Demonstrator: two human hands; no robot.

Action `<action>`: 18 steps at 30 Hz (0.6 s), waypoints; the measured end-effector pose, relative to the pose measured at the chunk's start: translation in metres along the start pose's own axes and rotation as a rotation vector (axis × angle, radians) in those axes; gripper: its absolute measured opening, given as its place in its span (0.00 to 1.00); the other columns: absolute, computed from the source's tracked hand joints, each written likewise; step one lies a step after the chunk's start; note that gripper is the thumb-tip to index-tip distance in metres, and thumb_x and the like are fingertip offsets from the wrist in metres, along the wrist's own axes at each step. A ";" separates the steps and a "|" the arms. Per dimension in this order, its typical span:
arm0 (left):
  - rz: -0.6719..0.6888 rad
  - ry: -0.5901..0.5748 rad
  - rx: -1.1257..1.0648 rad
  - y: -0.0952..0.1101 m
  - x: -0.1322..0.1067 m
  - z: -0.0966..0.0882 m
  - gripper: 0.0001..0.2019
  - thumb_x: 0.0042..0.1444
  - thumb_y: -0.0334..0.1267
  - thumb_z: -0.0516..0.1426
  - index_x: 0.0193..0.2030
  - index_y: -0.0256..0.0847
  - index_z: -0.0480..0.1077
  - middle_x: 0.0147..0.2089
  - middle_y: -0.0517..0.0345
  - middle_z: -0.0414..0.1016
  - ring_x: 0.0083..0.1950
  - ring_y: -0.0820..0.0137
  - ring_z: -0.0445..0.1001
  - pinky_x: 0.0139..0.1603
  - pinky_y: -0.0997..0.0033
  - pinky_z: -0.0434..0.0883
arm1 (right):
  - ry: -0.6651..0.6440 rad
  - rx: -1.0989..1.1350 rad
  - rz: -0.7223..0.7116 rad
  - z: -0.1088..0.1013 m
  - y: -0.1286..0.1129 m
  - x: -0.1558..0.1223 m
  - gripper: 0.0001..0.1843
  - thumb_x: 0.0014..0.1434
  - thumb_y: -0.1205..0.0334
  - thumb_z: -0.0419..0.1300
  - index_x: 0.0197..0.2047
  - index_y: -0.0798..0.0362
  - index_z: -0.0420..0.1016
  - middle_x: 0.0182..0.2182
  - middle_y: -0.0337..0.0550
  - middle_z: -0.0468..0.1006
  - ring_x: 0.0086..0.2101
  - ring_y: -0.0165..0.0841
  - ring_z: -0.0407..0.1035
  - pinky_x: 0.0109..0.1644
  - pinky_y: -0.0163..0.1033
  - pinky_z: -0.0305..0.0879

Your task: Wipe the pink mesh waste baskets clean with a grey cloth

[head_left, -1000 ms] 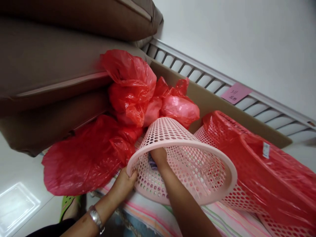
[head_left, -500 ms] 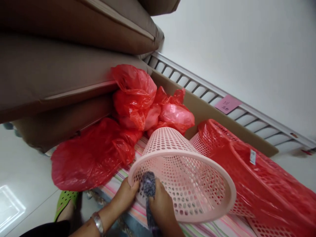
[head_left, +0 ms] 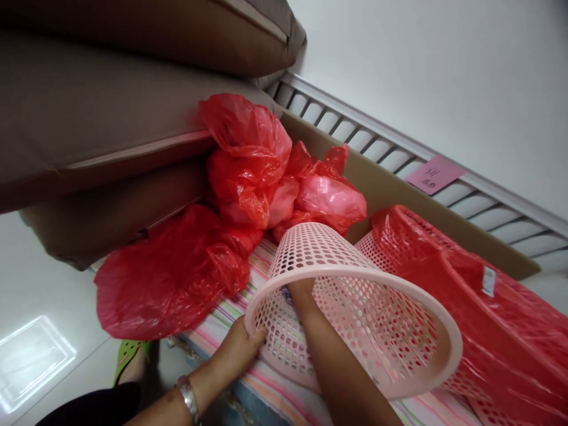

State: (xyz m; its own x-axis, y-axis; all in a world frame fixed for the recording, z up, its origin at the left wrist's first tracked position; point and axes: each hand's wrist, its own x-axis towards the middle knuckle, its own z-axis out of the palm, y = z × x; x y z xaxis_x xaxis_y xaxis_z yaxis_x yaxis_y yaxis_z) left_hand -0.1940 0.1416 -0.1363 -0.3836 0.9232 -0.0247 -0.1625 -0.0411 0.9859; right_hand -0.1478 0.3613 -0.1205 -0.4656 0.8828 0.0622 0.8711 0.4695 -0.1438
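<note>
A pink perforated plastic basket (head_left: 390,307) lies on its side on a striped cloth (head_left: 248,284), its mouth towards me. My left hand (head_left: 239,352), with a metal bracelet on the wrist, grips the basket's rim at the lower left. My right hand (head_left: 300,291) reaches deep inside the basket and holds a dark bluish-grey cloth (head_left: 286,294) against the inner wall; only a small bit of the cloth shows.
Crumpled red plastic bags (head_left: 173,272) are piled left of and behind the basket. More pink baskets wrapped in red plastic (head_left: 465,296) lie to the right. Brown cushions (head_left: 110,118) loom at the upper left. A cardboard sheet (head_left: 399,189) and a white slatted rail (head_left: 377,148) line the wall.
My right hand, which had come out to the rim with the cloth half a second ago, has gone back deep inside the basket. The left hand keeps its hold on the rim.
</note>
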 end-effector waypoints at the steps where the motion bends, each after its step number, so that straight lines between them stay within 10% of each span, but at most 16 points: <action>1: -0.012 -0.006 0.010 0.005 0.000 -0.003 0.19 0.52 0.36 0.51 0.49 0.31 0.71 0.46 0.47 0.78 0.49 0.61 0.74 0.50 0.66 0.70 | 0.000 -0.013 0.004 0.000 0.001 -0.001 0.21 0.62 0.63 0.42 0.54 0.52 0.67 0.52 0.47 0.71 0.56 0.39 0.59 0.56 0.42 0.56; 9: 0.001 0.178 0.240 0.017 0.012 -0.023 0.17 0.55 0.40 0.48 0.40 0.33 0.73 0.36 0.48 0.79 0.44 0.59 0.75 0.46 0.64 0.70 | -0.041 -0.109 0.032 -0.005 -0.007 -0.015 0.18 0.58 0.67 0.45 0.47 0.57 0.70 0.44 0.57 0.75 0.47 0.45 0.69 0.47 0.45 0.62; 18: -0.010 0.212 0.236 0.006 0.013 -0.022 0.18 0.54 0.42 0.48 0.42 0.33 0.73 0.41 0.46 0.79 0.47 0.59 0.75 0.50 0.62 0.69 | -0.121 -0.039 -0.164 -0.014 -0.024 -0.150 0.29 0.46 0.70 0.50 0.54 0.56 0.60 0.43 0.50 0.73 0.42 0.40 0.70 0.43 0.39 0.63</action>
State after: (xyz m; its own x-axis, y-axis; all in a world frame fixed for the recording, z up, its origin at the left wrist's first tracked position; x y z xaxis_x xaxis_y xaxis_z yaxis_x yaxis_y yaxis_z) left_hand -0.2199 0.1454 -0.1343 -0.5678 0.8220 -0.0442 0.0384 0.0800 0.9961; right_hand -0.0970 0.2174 -0.1123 -0.6150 0.7876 -0.0378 0.7864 0.6091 -0.1029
